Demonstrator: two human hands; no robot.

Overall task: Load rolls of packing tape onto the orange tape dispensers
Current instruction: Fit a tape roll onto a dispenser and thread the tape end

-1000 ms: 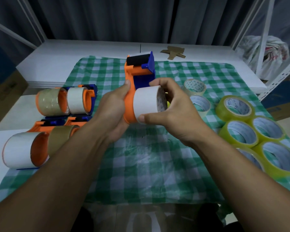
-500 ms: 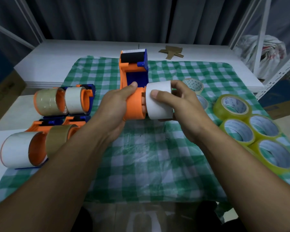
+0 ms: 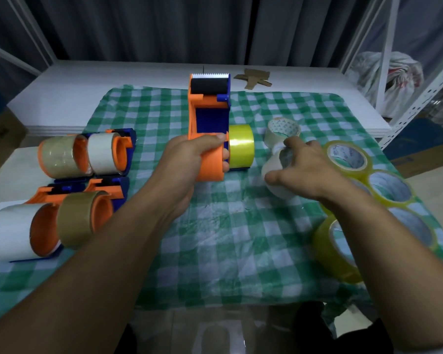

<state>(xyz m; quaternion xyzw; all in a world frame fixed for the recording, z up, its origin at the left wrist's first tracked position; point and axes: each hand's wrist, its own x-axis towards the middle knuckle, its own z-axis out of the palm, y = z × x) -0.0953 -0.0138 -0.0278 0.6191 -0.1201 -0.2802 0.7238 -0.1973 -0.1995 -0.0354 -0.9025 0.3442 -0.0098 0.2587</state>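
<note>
My left hand [image 3: 189,159] grips an orange-and-blue tape dispenser [image 3: 209,108] by its round orange hub, above the green checked cloth [image 3: 215,238]. Its black roller and toothed blade point away from me. My right hand [image 3: 302,169] holds a white tape roll [image 3: 273,172] to the right of the dispenser, apart from the hub. A yellow tape roll [image 3: 241,146] sits right beside the hub on its far right side; I cannot tell what it is mounted on.
Several dispensers loaded with clear, white and brown rolls [image 3: 82,154] lie at the left. Loose yellow rolls [image 3: 348,159] crowd the right edge, and a pale roll [image 3: 281,127] lies behind my right hand. Cardboard scraps [image 3: 253,77] lie at the back, with metal shelving [image 3: 420,93] on the right.
My right hand has pulled the white roll off to the right, away from the orange hub. That uncovers the yellow roll beside the dispenser. My left hand still holds the dispenser.
</note>
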